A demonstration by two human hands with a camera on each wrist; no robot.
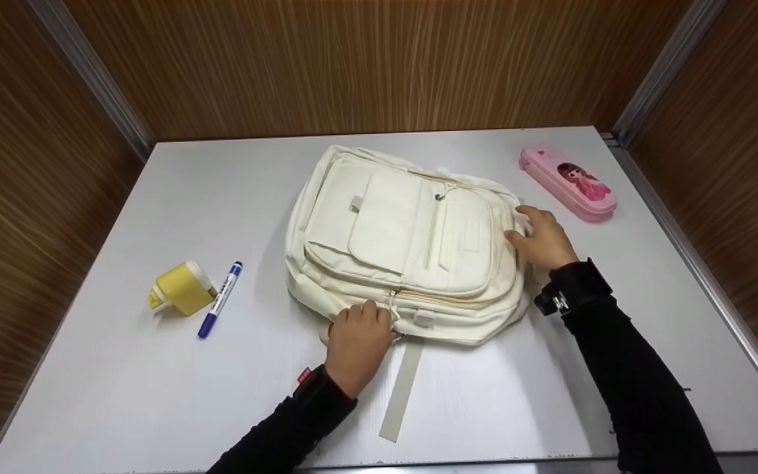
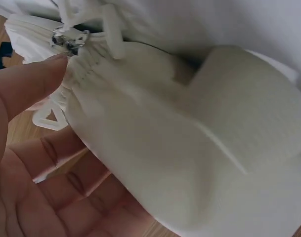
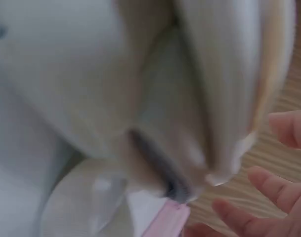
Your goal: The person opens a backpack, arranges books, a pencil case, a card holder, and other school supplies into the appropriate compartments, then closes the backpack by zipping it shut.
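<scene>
A cream backpack [image 1: 385, 224] lies front side up on the white table, its compartments and zippers showing. My left hand [image 1: 360, 339] grips its near side beside the zipper pulls. Close up in the left wrist view, the thumb [image 2: 36, 81] lies by the metal zipper sliders [image 2: 68, 40], and the other fingers sit behind the cream fabric. At the bag's right end is my right hand [image 1: 543, 240], fingers spread and loosely bent. The right wrist view shows those fingertips [image 3: 261, 177] apart from the blurred bag [image 3: 140, 98].
A pink pencil case [image 1: 566, 181] with a doll picture lies at the back right. On the left are a yellow bottle [image 1: 185, 288] with a white base and a blue-capped marker [image 1: 221, 299]. A strap [image 1: 402, 395] trails toward the front edge. Wood-grain panels [image 1: 379, 66] enclose the table.
</scene>
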